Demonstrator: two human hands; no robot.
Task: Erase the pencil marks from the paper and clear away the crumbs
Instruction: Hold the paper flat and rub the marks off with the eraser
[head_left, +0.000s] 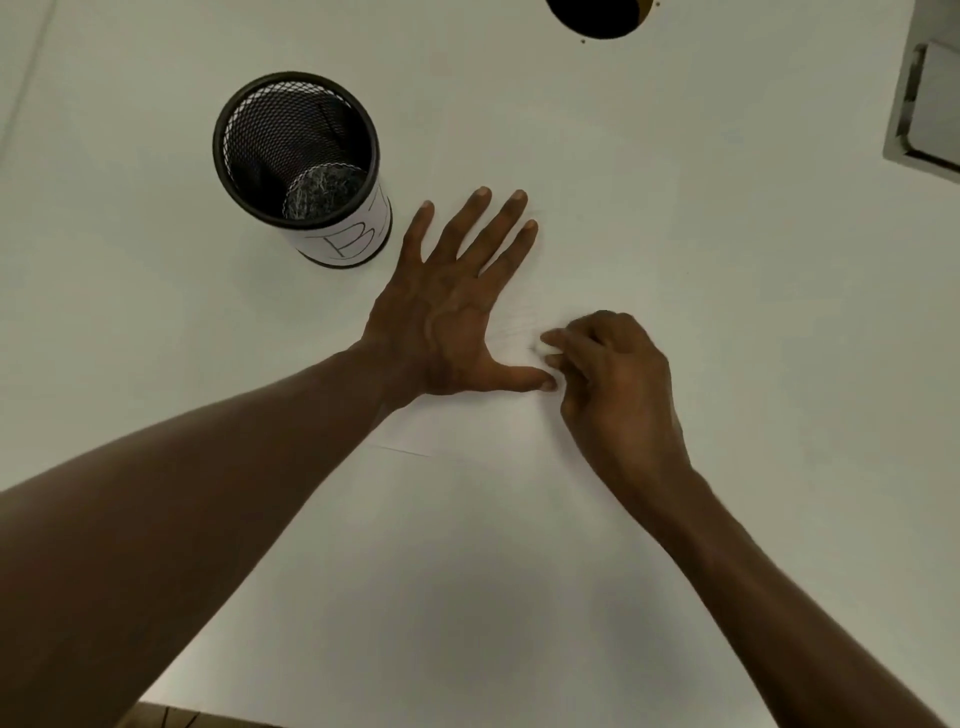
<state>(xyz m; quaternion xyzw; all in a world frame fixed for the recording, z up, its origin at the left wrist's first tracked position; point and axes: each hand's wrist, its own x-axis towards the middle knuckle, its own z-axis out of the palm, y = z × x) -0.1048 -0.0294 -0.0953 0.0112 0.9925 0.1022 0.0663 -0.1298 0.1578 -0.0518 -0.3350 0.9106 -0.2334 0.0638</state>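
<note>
At centre frame the left hand (447, 312) lies flat, fingers spread, its grip released, pressing the white paper (483, 426) onto the white surface (727, 260). Just right of its thumb, the right hand (618, 379) is curled with fingertips pinched; what it grasps cannot be told. Farther off, upper left, stands a black mesh pen cup (298, 166) labelled "B".

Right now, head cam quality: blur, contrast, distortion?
Head view: right hand fingertips motion-blurred; white paper barely separates from the white table, pencil marks faint; soft shadow under the arms; wide-angle stretch tilts the mesh cup.
</note>
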